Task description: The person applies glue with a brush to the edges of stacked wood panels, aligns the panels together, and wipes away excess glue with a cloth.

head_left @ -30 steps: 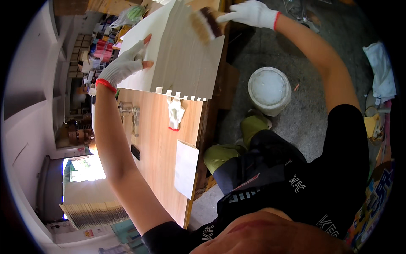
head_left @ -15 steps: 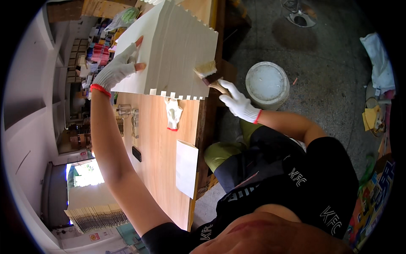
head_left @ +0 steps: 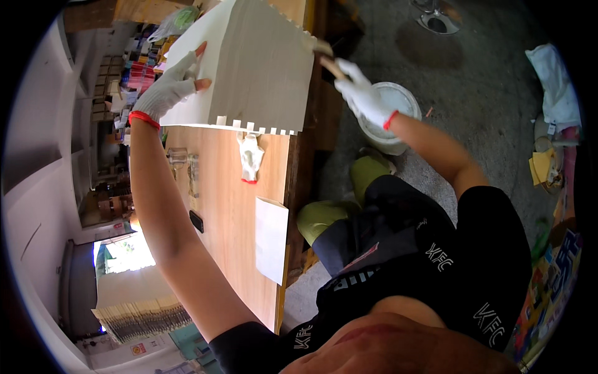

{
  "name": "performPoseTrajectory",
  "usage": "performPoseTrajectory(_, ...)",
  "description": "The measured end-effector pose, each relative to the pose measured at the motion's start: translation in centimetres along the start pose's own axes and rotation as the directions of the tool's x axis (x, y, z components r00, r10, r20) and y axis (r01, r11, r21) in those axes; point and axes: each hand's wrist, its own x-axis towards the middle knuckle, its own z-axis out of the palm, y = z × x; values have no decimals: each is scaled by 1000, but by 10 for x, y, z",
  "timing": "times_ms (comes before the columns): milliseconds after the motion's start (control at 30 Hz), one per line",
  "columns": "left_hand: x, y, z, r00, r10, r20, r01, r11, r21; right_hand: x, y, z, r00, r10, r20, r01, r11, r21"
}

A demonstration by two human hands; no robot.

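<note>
A tall block of stacked white sheets [head_left: 265, 75], with small tabs jutting from its near and far edges, stands at the far end of the wooden table [head_left: 215, 174]. On its top, my left hand [head_left: 171, 86] lies with fingers spread, in a white glove with bare fingertips. My right hand [head_left: 363, 93], gloved in white, is closed round the wooden handle of a flat brush [head_left: 331, 64]. The brush's pale bristles are at the far right edge of the block, smeared by motion; I cannot tell whether they touch it.
Below my right hand, a white bucket [head_left: 398, 140] stands on the grey floor. A spare white glove [head_left: 250, 159], a white paper piece [head_left: 271, 240] and a black phone [head_left: 196, 221] lie on the table. Another sheet stack [head_left: 143, 318] is at the lower left.
My right hand has moved the brush away from the middle of the block's side, toward its far right edge. My left hand keeps its place on the block.
</note>
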Motion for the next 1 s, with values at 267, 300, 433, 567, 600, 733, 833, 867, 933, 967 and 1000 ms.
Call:
performPoseTrajectory(267,0,-1,-2,1000,-14,6,13,999,49,-76,23,95,973,222,70,-227,972,66)
performPoseTrajectory(300,1,0,-1,1000,-4,-12,5,998,64,-98,32,97,964,234,124,-238,971,14)
performPoseTrajectory(433,7,-9,0,996,90,-6,-90,995,47,-146,50,62,934,177,310,-127,976,-176)
performPoseTrajectory(567,-3,-10,0,999,41,5,-41,998,37,-87,-20,51,987,11,160,-25,996,83)
performPoseTrajectory(600,-7,-10,1,1000,22,-20,-21,997,70,-59,-26,55,990,-99,102,93,993,68)
performPoseTrajectory(733,-3,-1,2,997,70,-13,-69,993,93,-53,-36,114,996,14,90,-11,999,-31)
performPoseTrajectory(833,4,-2,-3,999,41,29,-44,994,101,-114,23,131,886,-400,234,452,856,-249)
performPoseTrajectory(867,8,-4,-2,998,58,23,-60,992,107,-134,17,119,894,-262,363,363,898,-247)
performPoseTrajectory(933,6,-7,-2,997,81,3,-80,989,128,-139,18,106,806,-472,357,557,808,-190)
performPoseTrajectory(967,6,-10,-2,995,104,-3,-103,985,139,-133,7,98,809,-474,349,566,789,-240)
performPoseTrajectory(1000,2,-14,-2,993,116,-9,-113,983,148,-114,-11,95,857,-427,288,488,852,-188)
